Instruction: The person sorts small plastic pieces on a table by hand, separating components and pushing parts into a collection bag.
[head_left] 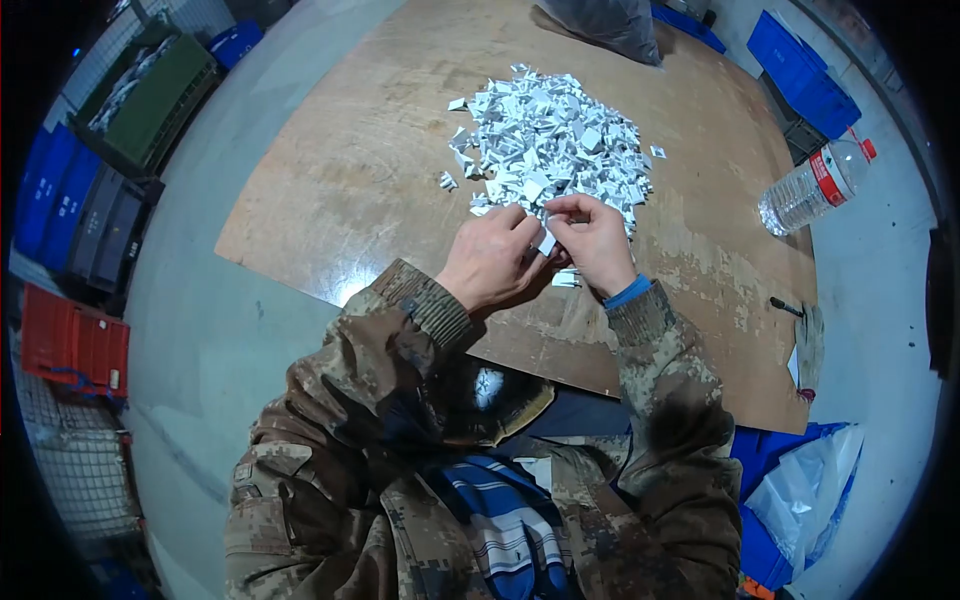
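A large heap of small white pieces (560, 130) lies on the wooden table (370, 150). At the heap's near edge, my left hand (492, 255) has its fingers closed around a small white piece (544, 240). My right hand (592, 243) meets it from the other side, thumb and forefinger pinched together by the same piece. Whether my right fingers grip that piece or another is too small to tell. Just below my hands, more white pieces (566, 278) lie on the wood.
A plastic bottle (815, 187) and a black marker (786, 307) are at the table's right side. A grey bag (605, 25) sits at the far edge. Blue bins (805, 75), a green bin (150, 100) and a red crate (75, 340) stand around the table.
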